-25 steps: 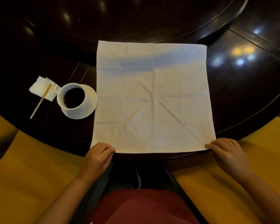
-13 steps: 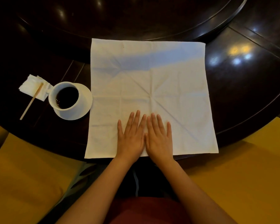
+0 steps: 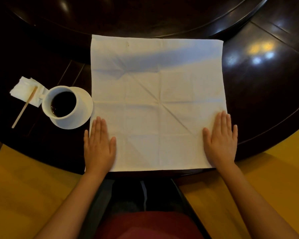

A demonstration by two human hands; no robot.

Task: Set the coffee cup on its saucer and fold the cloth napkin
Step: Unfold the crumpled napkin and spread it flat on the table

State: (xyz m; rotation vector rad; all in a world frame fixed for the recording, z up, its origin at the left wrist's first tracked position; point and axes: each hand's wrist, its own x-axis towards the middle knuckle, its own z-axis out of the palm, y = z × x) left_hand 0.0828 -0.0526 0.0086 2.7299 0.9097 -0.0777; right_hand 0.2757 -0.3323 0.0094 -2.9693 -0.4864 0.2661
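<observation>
Dark round wooden table [image 3: 266, 104] | white coffee cup [image 3: 62, 102] on white saucer [image 3: 84, 116] (done) | left hand [image 3: 98, 144], right hand [image 3: 220, 142] flat, fingers spread, grasping nothing, on white square cloth napkin [image 3: 159, 104] near corners | next: pinch near edge, fold

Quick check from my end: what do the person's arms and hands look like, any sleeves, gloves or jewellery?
Both forearms are bare as far as the frame shows, with no sleeve edge in view. The left hand and right hand wear no gloves, and no rings, watch or bracelet show on the fingers or wrists. No marks or bandages are visible. Nails look short and unpainted.
</observation>
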